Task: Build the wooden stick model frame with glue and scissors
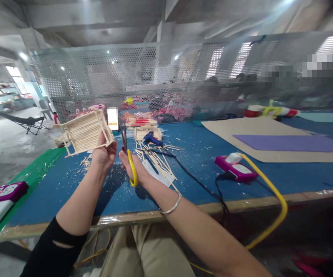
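My left hand (pixel 104 154) is closed on a small model built of thin wooden sticks (pixel 85 132), held tilted above the blue table top (pixel 201 154). Just to its right, my right hand (pixel 133 167) grips yellow-handled scissors (pixel 128 156) with the blades pointing up toward the model. A silver bangle circles my right wrist. Loose wooden sticks (pixel 155 159) lie scattered on the table right behind both hands.
A blue glue gun (pixel 152 139) with a black cord lies among the sticks, beside a lit phone (pixel 112 118). A purple device (pixel 235 169) with a yellow cable sits right. Brown and purple sheets (pixel 284 144) cover the far right. A purple box (pixel 3 192) lies left. Perforated metal screen behind.
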`<state>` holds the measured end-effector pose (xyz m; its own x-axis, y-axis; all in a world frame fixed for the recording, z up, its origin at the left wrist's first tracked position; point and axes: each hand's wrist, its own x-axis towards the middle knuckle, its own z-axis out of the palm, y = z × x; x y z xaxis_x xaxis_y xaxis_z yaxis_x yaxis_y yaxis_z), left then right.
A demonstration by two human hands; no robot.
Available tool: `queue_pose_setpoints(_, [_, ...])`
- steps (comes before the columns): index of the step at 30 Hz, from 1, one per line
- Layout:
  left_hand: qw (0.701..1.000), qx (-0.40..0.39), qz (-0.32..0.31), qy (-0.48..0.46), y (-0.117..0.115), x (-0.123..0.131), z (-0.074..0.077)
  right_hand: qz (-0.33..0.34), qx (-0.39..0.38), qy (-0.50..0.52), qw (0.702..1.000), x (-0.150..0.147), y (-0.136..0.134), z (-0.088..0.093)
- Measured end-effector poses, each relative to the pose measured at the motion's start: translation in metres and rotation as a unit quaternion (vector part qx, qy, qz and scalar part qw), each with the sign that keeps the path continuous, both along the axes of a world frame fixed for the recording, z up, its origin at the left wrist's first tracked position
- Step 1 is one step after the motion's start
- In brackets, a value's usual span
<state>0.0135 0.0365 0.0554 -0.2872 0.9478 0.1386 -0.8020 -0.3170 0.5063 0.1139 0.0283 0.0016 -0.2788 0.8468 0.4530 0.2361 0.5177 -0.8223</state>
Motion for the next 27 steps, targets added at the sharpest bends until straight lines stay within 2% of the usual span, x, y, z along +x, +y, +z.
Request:
queue_pose_setpoints(6, [1.000, -0.008, -0.010, 0.016, -0.003, 0.002, 0.001, -0.010, 0.013, -0.099, 0.995, 0.003, -0.005, 0.007])
queue_pose_setpoints(10, [0.999, -0.010, -0.022, 0.046, -0.002, 0.005, -0.004, -0.049, 0.042, -0.113, 0.991, 0.003, -0.004, 0.006])
queue_pose_setpoints(14, [0.998, -0.010, -0.009, 0.053, 0.002, 0.003, -0.010, -0.099, 0.068, -0.138, 0.983, 0.003, -0.007, 0.010])
queue_pose_setpoints(18, [0.999, 0.008, -0.011, 0.035, 0.002, 0.001, -0.008, -0.129, 0.076, -0.169, 0.974, 0.004, -0.011, 0.015])
queue_pose_setpoints(23, [1.000, -0.019, -0.014, 0.017, -0.002, 0.004, -0.004, -0.125, 0.071, -0.171, 0.975, 0.003, -0.014, 0.017])
queue_pose_setpoints(27, [0.998, -0.026, -0.011, 0.054, -0.004, 0.009, -0.006, -0.133, 0.067, -0.151, 0.977, 0.001, -0.015, 0.018])
